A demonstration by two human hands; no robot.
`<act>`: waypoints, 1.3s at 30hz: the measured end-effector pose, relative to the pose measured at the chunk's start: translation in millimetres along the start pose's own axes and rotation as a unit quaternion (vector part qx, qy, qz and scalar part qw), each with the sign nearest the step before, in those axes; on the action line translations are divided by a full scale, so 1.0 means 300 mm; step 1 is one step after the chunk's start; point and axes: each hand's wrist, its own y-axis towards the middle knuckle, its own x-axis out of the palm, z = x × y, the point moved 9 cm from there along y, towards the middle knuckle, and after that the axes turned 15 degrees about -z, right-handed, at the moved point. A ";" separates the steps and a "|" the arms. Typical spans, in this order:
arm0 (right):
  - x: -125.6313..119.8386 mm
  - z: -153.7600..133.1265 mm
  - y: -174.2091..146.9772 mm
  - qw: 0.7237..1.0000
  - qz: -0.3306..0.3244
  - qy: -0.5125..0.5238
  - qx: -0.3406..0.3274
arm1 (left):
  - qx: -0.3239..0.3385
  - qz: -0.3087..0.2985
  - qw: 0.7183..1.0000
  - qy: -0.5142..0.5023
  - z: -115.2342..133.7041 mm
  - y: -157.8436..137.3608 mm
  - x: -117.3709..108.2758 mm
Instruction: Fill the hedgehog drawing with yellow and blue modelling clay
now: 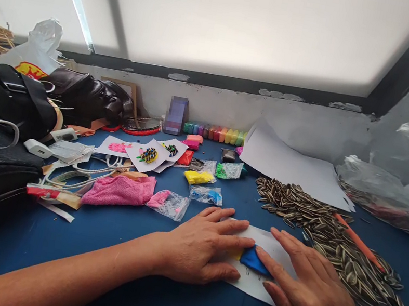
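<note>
On the white card, blue clay lay between the left hand, spread flat, and the right hand, fingers extended, neither gripping, while beyond the card's left side clear sachets held pink clay, lighter-blue clay and green clay, and farther left a white bag bore red-and-yellow print.

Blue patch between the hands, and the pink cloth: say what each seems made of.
Blue patch: probably soft modelling clay, smooth and mostly matte, judging by its solid colour and flattened shape. Pink cloth: likely terry or microfibre, dull, with a fuzzy, textured surface.
</note>
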 end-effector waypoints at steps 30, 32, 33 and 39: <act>0.009 -0.002 0.020 1.000 -0.024 0.011 -0.015 | 0.002 -0.009 1.000 -0.007 0.003 0.004 -0.006; 0.010 -0.005 0.021 0.999 -0.026 0.015 -0.020 | 0.006 -0.006 1.000 -0.012 0.003 0.004 -0.008; 0.012 -0.006 0.022 0.999 -0.027 0.016 -0.021 | 0.007 -0.004 1.000 -0.014 0.003 0.004 -0.008; 0.014 -0.001 0.034 0.999 -0.030 0.022 -0.017 | 0.006 -0.006 1.000 -0.013 0.000 0.006 -0.003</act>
